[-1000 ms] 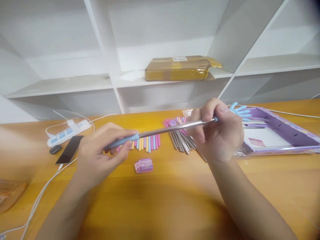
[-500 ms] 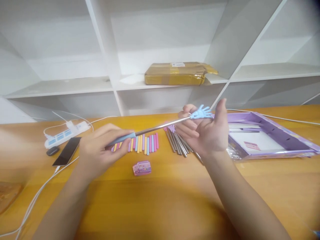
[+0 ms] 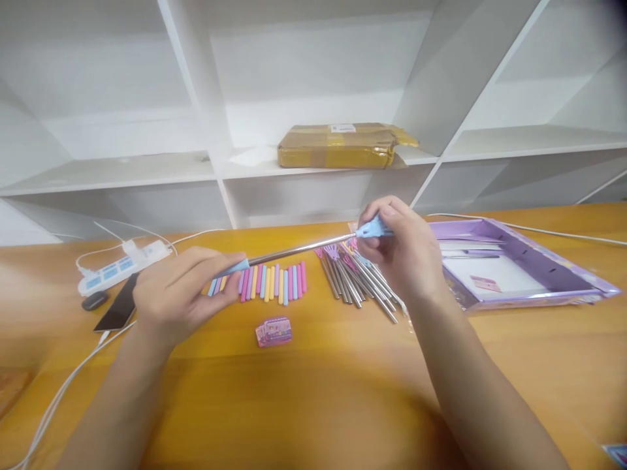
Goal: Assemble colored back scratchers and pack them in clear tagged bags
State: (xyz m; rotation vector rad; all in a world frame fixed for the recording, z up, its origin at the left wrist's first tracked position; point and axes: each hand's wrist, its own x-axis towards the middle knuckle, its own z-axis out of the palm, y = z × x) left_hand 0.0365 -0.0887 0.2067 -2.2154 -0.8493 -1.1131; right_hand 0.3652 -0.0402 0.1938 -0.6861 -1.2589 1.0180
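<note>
The metal rod [image 3: 304, 249] hangs above the middle of the worktop [image 3: 274, 405], left hand [image 3: 179, 290] closed round its blue handle [image 3: 238, 266], right hand [image 3: 409, 245] pinching its blue hand-shaped head [image 3: 371, 228]. Behind and below lie coloured tubes [image 3: 267, 284] and, rightward, metal sticks [image 3: 355, 281]; cards [image 3: 275, 331] sit nearer. A purple box [image 3: 539, 299] fills the far right, a power strip [image 3: 122, 267] the far left. White shelving [image 3: 313, 189] bounds the far edge; a broad stretch of wood spreads between the forearms.

Single head-worn view, facing forward and down, close over wooden table [image 3: 304, 405], white shelving [image 3: 313, 78] beyond
</note>
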